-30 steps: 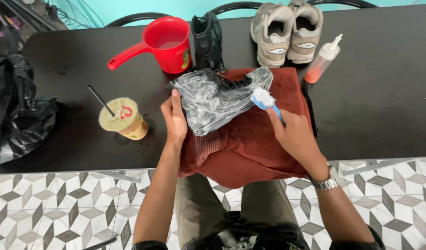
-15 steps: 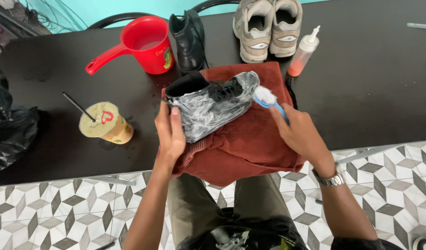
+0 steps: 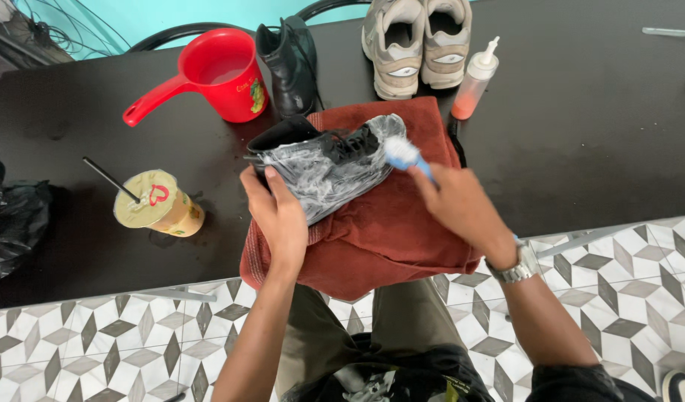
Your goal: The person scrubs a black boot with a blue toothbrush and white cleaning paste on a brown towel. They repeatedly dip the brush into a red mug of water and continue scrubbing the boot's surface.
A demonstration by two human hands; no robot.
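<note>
Dark and glossy, the table (image 3: 581,149) runs across the view, with a patterned tile floor (image 3: 96,342) below its near edge. On a rust-red towel (image 3: 387,231) that hangs over that edge lies a black boot (image 3: 320,167), tipped on its side and coated in white foam. The left hand (image 3: 279,216) presses on the boot's near side, fingers spread and curled over it, grasping it to pin it down. The right hand (image 3: 458,208) is clenched around a blue brush (image 3: 406,156), whose white head touches the boot's toe end.

The boot looks fairly stiff at sole and heel and softer in the upper; wet with foam, it is likely slippery, so a hold on the sole edge or the open collar should be firmer than one on the lathered leather. It seems moderately heavy, not fragile.

Behind stand a second boot (image 3: 290,63) upright, a red scoop (image 3: 223,74) holding water, a pair of grey sneakers (image 3: 417,41), and a squeeze bottle (image 3: 473,82). A lidded drink cup (image 3: 156,205) with a straw sits to the left, near a black bag (image 3: 11,223).
</note>
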